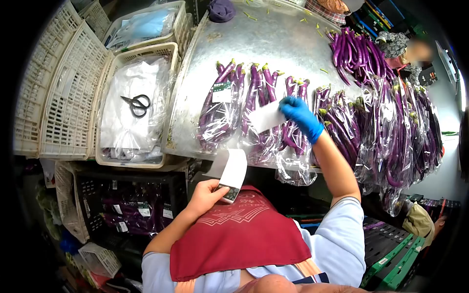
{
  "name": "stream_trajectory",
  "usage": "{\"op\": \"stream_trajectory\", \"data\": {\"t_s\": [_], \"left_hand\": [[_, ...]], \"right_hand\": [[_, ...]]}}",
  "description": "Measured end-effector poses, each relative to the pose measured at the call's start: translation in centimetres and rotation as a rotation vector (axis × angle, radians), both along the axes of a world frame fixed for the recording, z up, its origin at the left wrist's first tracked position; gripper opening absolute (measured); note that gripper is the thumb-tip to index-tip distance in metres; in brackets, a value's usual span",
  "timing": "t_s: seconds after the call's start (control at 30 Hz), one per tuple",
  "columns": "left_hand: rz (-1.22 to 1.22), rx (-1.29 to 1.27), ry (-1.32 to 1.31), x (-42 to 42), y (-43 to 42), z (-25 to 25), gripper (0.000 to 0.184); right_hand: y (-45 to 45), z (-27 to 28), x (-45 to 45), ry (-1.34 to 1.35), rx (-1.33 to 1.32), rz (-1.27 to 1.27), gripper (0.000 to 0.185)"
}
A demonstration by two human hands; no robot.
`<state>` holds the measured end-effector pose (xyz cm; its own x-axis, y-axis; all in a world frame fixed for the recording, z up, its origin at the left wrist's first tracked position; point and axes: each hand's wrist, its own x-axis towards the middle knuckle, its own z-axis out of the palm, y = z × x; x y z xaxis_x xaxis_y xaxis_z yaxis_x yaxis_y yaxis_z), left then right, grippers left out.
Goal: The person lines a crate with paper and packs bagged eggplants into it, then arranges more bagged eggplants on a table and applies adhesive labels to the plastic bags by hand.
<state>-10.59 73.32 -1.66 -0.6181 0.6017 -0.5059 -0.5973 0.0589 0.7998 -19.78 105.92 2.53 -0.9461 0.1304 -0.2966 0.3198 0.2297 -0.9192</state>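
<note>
My bare left hand [207,196] is closed on a curling strip of labels [234,168], white on the face turned up, in front of my red apron [239,234]. In a blue glove, my right hand [299,115] pinches a single white label [266,117] by its right end. That label is over a clear bag of eggplants [254,90] lying on the metal table; whether it touches the bag I cannot tell. To its left lies another bagged bunch of eggplants [210,119] with a label [222,93] on it. A third eggplant bag [293,139] is partly hidden under my right hand.
More bagged eggplants [391,132] crowd the table's right side, with loose eggplants [359,53] behind. Scissors [138,105] lie on plastic bags in a white crate [171,53] at left. Below is a black crate [132,178] of labelled eggplant bags. Another person [393,46] is at far right.
</note>
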Motion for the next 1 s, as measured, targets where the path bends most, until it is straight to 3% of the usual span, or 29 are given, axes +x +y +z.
{"op": "stream_trajectory", "data": {"t_s": [0.1,0.17,0.23,0.3,0.43,0.57,0.6,0.63,0.7,0.77,0.8,0.83,0.93,1.0], "left_hand": [[0.010,-0.003,0.015,-0.4,0.6,0.8,0.017],[0.063,0.035,-0.026,-0.7,1.0,1.3,0.017],[0.067,0.039,-0.011,-0.8,1.1,0.3,0.017],[0.064,0.009,0.018,-1.1,1.3,0.6,0.017],[0.049,0.020,0.051,-1.3,1.8,0.5,0.017],[0.024,0.052,0.034,-1.4,1.7,0.5,0.019],[0.025,0.069,0.024,-1.5,1.7,0.7,0.019],[0.069,0.095,0.005,-1.6,1.7,0.8,0.019],[0.163,0.146,-0.037,-1.7,1.8,1.4,0.019],[0.244,0.161,-0.022,-1.7,2.0,2.1,0.019],[0.210,0.127,0.016,-1.5,1.8,1.6,0.018],[0.176,0.093,0.056,-1.4,1.5,0.9,0.017],[0.150,0.155,0.031,-0.6,0.8,0.6,0.019],[0.099,0.162,0.041,-0.1,-0.2,0.8,0.022]], "right_hand": [[2.9,0.6,-4.3,0.366,0.285,0.003,0.011],[2.3,1.9,-5.7,0.838,0.819,0.046,0.009],[0.3,3.7,-5.7,0.949,1.283,0.089,0.009],[-0.4,0.4,-5.7,0.960,1.580,0.129,0.007],[-2.0,-6.5,-3.9,0.819,1.499,0.328,0.007],[-3.3,-7.5,-2.0,0.701,1.336,0.313,0.010],[-3.7,-7.0,-0.9,0.721,1.143,0.344,0.015],[-5.4,-4.7,0.5,0.730,1.041,0.266,0.007],[-6.9,-2.9,2.5,0.156,0.748,0.428,0.027],[-8.6,-1.2,5.0,-0.342,-0.170,0.363,0.044],[-9.8,-0.9,6.0,-0.486,-0.403,0.348,0.039],[-11.1,-1.7,6.5,-0.459,-0.672,0.302,0.029],[-12.9,-0.4,6.2,-0.463,-1.006,0.044,0.018],[-12.9,-1.5,5.2,-0.388,-0.861,0.052,0.018]]}}
